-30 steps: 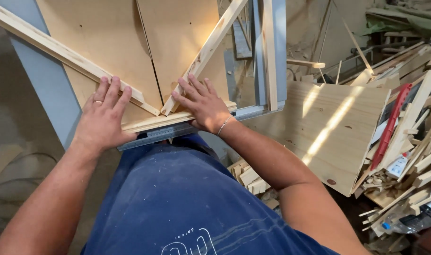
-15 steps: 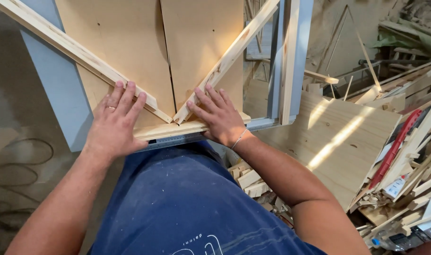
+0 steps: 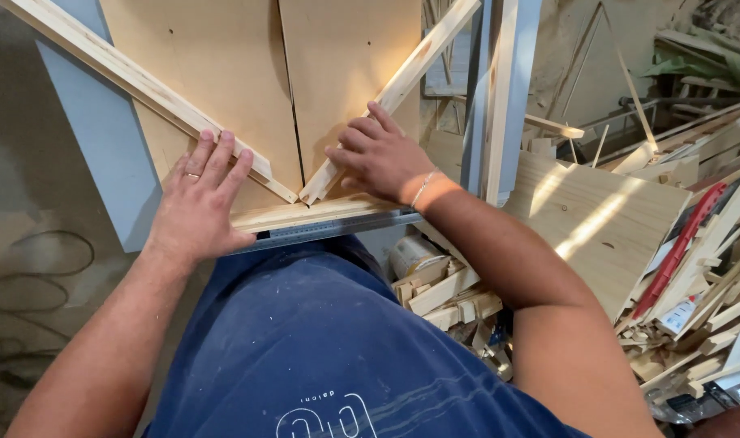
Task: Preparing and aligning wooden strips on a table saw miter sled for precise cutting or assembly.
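On the worktop, close against the person's blue shirt, both hands lay flat on wooden parts. The left hand was spread wide, its grip fully open, palm down; the fingers reached onto the lower end of the left slat, and the heel of the hand rested near the front slat. A ring showed on one finger. The right hand was also open and held nothing, its fingers somewhat curled and pressing down on the right slat near that slat's lower end.

The two pale slats ran diagonally and came together in a V at the near edge of the worktop, their ends meeting just above the front slat, which lay crosswise along a metal ruler strip. Beneath them lay two tan boards side by side, with a narrow dark seam between them. The slats looked like raw, light softwood with square edges.

To the right, off the worktop, a knotty pine panel leaned among a heap of offcuts.
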